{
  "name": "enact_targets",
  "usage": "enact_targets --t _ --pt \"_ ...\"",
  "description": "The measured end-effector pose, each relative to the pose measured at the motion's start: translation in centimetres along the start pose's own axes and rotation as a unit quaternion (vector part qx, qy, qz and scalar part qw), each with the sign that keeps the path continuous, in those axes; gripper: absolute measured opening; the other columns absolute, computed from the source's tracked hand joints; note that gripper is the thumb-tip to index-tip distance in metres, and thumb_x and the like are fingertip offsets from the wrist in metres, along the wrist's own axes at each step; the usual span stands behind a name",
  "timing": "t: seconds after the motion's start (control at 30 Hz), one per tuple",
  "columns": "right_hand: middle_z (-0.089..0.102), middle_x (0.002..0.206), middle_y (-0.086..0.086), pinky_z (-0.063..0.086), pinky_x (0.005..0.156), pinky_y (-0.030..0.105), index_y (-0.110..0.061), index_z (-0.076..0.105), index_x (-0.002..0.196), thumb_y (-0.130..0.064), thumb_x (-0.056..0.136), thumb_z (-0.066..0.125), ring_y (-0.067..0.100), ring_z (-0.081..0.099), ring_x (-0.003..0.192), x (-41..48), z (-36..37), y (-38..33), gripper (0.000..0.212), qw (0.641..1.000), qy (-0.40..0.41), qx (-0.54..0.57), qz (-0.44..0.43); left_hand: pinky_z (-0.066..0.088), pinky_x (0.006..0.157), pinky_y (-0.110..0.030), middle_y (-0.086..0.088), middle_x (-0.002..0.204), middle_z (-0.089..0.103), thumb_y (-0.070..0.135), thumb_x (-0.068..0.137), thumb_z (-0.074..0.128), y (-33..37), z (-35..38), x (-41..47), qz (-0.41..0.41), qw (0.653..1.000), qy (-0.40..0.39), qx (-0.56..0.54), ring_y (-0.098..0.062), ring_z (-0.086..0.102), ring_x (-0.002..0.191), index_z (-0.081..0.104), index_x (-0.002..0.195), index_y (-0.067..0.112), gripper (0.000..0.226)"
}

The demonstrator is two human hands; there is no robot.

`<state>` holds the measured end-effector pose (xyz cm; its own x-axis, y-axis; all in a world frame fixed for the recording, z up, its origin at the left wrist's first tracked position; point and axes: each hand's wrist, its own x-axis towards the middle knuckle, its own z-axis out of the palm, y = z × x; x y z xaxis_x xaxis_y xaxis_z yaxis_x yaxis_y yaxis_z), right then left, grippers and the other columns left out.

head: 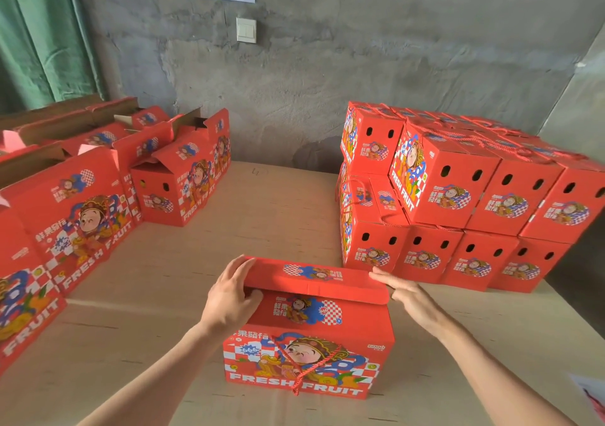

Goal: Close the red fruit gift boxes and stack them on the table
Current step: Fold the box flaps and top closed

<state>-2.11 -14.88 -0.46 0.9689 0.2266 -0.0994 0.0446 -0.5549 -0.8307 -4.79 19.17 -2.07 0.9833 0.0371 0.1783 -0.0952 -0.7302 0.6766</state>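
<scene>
Open boxes (176, 176) wait far left, flaps up. Left hand (229, 298) grips left end of top flap (314, 281), fingers on top, thumb under. Red box (307, 353) sits mid table (262, 222), near person. Right hand (406, 294) flat, fingers straight, touching flap's right end. Step: closing lid. Next, probably: push flap down snug, then lift box onto closed stack (458, 203) at right.

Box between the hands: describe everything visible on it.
The box is red printed cardboard, with a cartoon figure, checks and white FRESH FRUIT lettering on its front. It stands upright on the table. Its top flap is folded over, not fully down. A red cord hangs down the front. The left hand holds the flap's left end; the right hand, fingers straight, touches its right end.
</scene>
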Motion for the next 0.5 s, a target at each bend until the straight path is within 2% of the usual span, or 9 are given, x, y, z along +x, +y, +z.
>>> enact_targets --t 0.03,0.1,0.17,0.27,0.33,0.4,0.43,0.5 --pt "0.034 0.149 -0.010 0.018 0.111 0.022 -0.021 0.046 0.138 0.007 0.093 0.033 0.002 0.026 0.137 0.0 -0.4 -0.3 0.054 1.000 0.008 0.004 -0.003 0.032 0.109 -0.039 -0.001 0.151 0.030 0.050 0.067 0.040 -0.1 0.0 0.0 0.001 1.000 -0.011 0.002 -0.021 0.032 0.135 0.036 0.144 0.017 0.084" --pt "0.027 0.150 -0.016 0.016 0.111 0.026 -0.034 0.037 0.141 -0.020 0.101 0.041 0.002 0.020 0.139 0.3 -0.4 -0.7 0.043 1.000 0.007 0.005 -0.019 0.035 0.107 -0.041 0.001 0.150 0.028 0.067 0.064 0.038 -0.2 0.1 0.1 0.000 1.000 -0.023 0.000 -0.021 0.034 0.134 0.032 0.145 0.017 0.095" --pt "0.015 0.150 -0.024 0.013 0.113 0.032 -0.049 0.029 0.141 -0.046 0.095 0.046 -0.002 0.011 0.139 0.6 0.4 -0.7 0.049 0.996 -0.028 -0.075 -0.028 0.035 0.108 -0.041 0.002 0.148 0.030 0.071 0.073 0.050 -0.4 0.5 0.2 -0.001 1.000 -0.010 0.015 -0.021 0.035 0.133 0.034 0.144 0.016 0.091" --pt "0.012 0.154 -0.021 0.020 0.111 0.032 -0.048 0.034 0.140 -0.049 0.094 0.046 0.003 0.016 0.140 1.2 1.6 0.3 0.047 0.982 -0.028 -0.180 -0.041 0.026 0.111 -0.042 0.003 0.146 0.037 0.070 0.077 0.054 -0.6 0.8 0.9 0.000 0.992 0.022 0.127 -0.021 0.032 0.134 0.041 0.138 0.021 0.079" --pt "0.016 0.153 -0.020 0.024 0.106 0.025 -0.048 0.036 0.139 -0.051 0.094 0.045 0.002 0.023 0.137 1.2 1.7 0.7 0.046 0.981 -0.009 -0.186 -0.053 0.011 0.115 -0.050 0.000 0.149 0.032 0.080 0.073 0.046 -0.5 0.3 2.2 0.021 0.973 -0.010 0.230 -0.023 0.019 0.141 0.040 0.136 0.022 0.085" --pt "0.020 0.153 -0.018 0.027 0.103 0.022 -0.047 0.038 0.138 -0.052 0.093 0.044 0.004 0.029 0.136 1.2 1.6 0.9 0.046 0.976 0.004 -0.208 -0.060 -0.002 0.115 -0.053 -0.004 0.155 0.021 0.083 0.071 0.042 -0.1 -0.2 4.0 0.050 0.951 -0.072 0.295 -0.022 0.005 0.146 0.034 0.138 0.016 0.096" --pt "0.021 0.153 -0.018 0.029 0.102 0.021 -0.047 0.038 0.138 -0.054 0.093 0.043 0.005 0.031 0.136 1.2 1.6 0.9 0.046 0.974 0.008 -0.219 -0.065 -0.001 0.115 -0.051 -0.006 0.154 0.024 0.082 0.071 0.044 0.2 -0.5 4.8 0.061 0.945 -0.106 0.302 -0.022 0.009 0.146 0.032 0.137 0.013 0.097" --pt "0.023 0.152 -0.018 0.033 0.100 0.021 -0.047 0.038 0.138 -0.056 0.092 0.041 0.006 0.035 0.133 1.3 1.6 0.9 0.048 0.971 0.016 -0.228 -0.069 0.021 0.112 -0.041 -0.005 0.140 0.041 0.077 0.072 0.050 0.5 -1.0 6.0 0.064 0.947 -0.175 0.262 -0.023 0.034 0.135 0.034 0.130 0.015 0.086"
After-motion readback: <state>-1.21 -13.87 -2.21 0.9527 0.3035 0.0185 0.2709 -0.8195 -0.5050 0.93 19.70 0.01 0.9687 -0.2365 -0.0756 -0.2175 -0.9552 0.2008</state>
